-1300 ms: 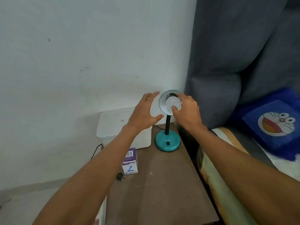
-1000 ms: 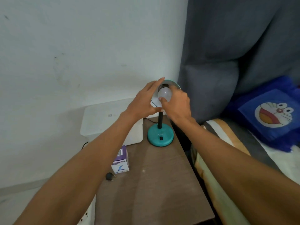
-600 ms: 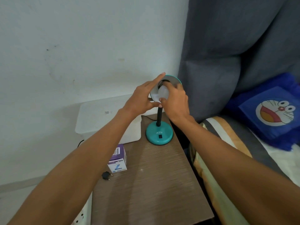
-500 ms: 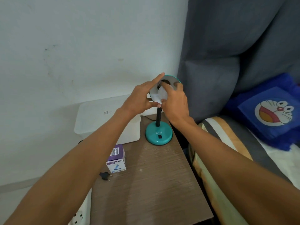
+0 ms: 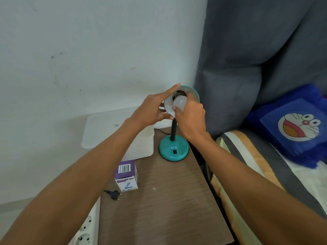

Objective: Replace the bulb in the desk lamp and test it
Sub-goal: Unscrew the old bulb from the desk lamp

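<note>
A teal desk lamp with a round base and a black neck stands at the far end of a brown table. Its shade faces me. My left hand grips the shade's left rim, index finger stretched over the top edge. My right hand is shut on a white bulb held at the mouth of the shade; the dark socket shows just behind it. Whether the bulb's base sits in the socket is hidden. A purple and white bulb box stands on the table's left side.
A black plug lies unplugged beside the box. A white power strip sits below the table's left edge. A white plastic container stands behind the box. A bed with a blue cartoon pillow and grey curtain lie right.
My left hand moved from beside the shade to gripping its rim. My right hand has turned on the bulb, and the dark socket now shows behind it. The view came closer.
</note>
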Demonstrator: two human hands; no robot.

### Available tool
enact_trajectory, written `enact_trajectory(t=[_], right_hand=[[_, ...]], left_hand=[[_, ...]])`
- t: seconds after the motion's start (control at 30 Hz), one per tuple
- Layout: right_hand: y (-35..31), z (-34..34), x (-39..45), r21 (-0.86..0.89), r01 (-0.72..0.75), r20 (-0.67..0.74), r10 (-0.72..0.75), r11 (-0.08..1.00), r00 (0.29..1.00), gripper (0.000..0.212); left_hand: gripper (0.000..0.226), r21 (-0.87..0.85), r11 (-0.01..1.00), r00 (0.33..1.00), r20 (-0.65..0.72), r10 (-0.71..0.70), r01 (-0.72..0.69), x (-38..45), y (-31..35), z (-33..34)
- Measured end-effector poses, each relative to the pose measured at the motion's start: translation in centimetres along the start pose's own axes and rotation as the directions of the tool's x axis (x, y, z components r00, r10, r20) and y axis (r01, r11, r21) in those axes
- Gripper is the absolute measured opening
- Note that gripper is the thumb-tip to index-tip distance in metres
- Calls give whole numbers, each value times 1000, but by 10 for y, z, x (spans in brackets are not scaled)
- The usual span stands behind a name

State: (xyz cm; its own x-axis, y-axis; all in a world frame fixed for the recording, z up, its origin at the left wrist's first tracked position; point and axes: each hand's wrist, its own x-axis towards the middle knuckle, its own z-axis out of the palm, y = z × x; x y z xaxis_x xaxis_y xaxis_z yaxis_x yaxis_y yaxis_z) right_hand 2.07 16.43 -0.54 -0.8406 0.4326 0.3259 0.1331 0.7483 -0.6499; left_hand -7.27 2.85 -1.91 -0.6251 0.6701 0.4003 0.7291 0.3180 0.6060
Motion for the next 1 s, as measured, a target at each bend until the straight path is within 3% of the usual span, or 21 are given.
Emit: enact_trajectory(t=[0.17, 0.33, 0.5, 0.63, 0.7, 0.87, 1.0], right_hand=[[0, -3, 0, -48, 107, 14, -106, 993, 994, 62], [3, -4, -3, 19, 17, -4, -17, 1000, 1000, 62], [5, -6, -7, -9, 102, 5, -102, 995, 995, 60], [3, -2, -6, 78, 2, -11, -1, 997, 1000, 64], [3, -4, -2, 66, -25, 4, 25, 998, 1000, 59], [3, -4, -5, 0, 63, 19, -63, 998, 998, 61], [0, -2, -2, 4, -8, 16, 8, 1000, 1000, 60]], left_hand=[[108, -6, 1000, 1000, -9, -2, 2, -1, 1, 0], [106, -45, 999, 1000, -28, -13, 11, -1, 0, 4], [107, -73, 997, 998, -51, -32, 28, 0, -2, 4], [104, -91, 995, 996, -70, -51, 44, -1, 0, 12], [104, -101, 994, 996, -76, -44, 36, -1, 0, 13], [105, -129, 990, 996, -63, -56, 48, -1, -2, 11], [105, -143, 988, 996, -56, -64, 56, -2, -1, 13]])
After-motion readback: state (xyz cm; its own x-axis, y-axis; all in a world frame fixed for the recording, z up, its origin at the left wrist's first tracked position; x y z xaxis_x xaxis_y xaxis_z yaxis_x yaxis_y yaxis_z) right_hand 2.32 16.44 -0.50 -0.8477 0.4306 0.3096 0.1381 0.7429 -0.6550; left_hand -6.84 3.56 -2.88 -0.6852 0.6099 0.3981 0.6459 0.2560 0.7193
